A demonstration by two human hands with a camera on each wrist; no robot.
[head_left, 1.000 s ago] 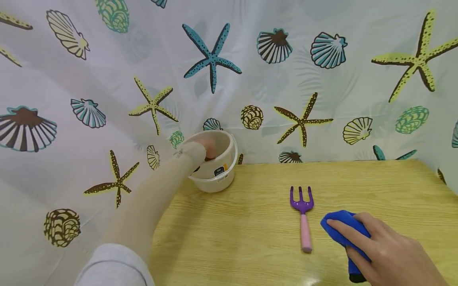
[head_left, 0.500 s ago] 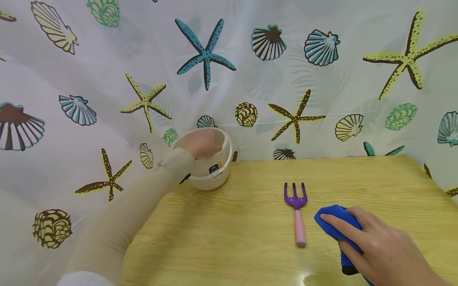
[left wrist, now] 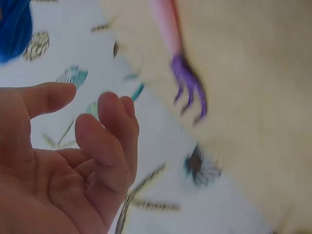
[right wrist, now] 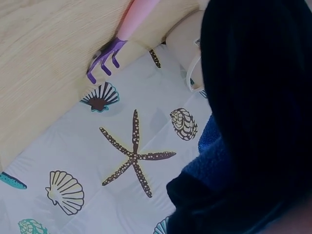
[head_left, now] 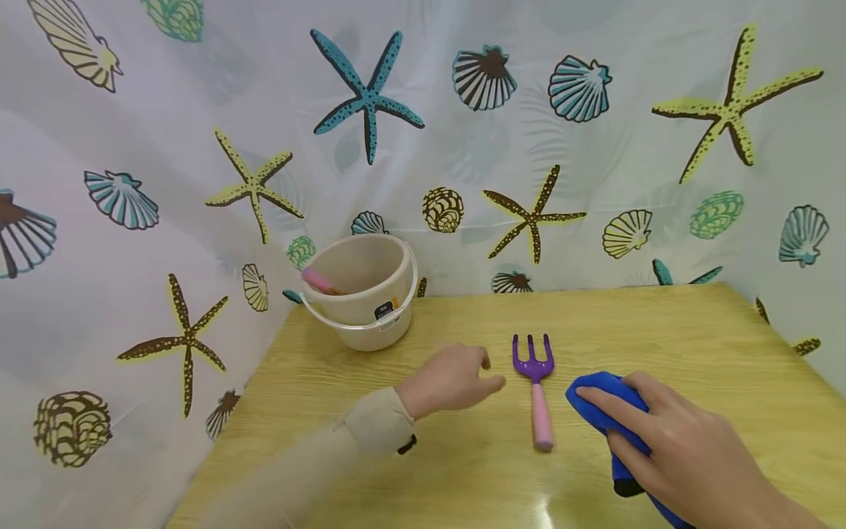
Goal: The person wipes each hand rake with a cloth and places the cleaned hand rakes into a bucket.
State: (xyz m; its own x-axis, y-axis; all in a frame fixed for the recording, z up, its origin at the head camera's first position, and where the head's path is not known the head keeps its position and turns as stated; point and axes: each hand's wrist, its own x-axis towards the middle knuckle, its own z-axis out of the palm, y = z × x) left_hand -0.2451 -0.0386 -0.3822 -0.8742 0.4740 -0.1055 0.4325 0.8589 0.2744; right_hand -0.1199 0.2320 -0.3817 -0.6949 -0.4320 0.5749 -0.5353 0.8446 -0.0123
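My left hand (head_left: 449, 378) hangs over the table, left of a small garden hand fork (head_left: 541, 397) with purple tines and a pink handle. Its fingers are loosely bent and hold nothing; the left wrist view shows the bare palm, with the fork (left wrist: 187, 87) apart from it. On the right, my right hand (head_left: 690, 444) grips a bunched blue cloth (head_left: 604, 389) with a black edge. In the right wrist view the dark cloth (right wrist: 214, 163) covers much of the picture. A beige bucket (head_left: 377, 323) holds a tool whose pink handle (head_left: 319, 281) leans on the rim.
The wood-grain table (head_left: 463, 470) ends at a white curtain (head_left: 423, 169) printed with starfish and shells, which hangs behind and at both sides. The bucket's white wire-like handle (head_left: 413, 272) hangs down its front at the back left corner.
My left hand has come out of the bucket and moved right and nearer, toward the fork. A pink handle now shows at the bucket's rim. The right hand still grips the cloth.
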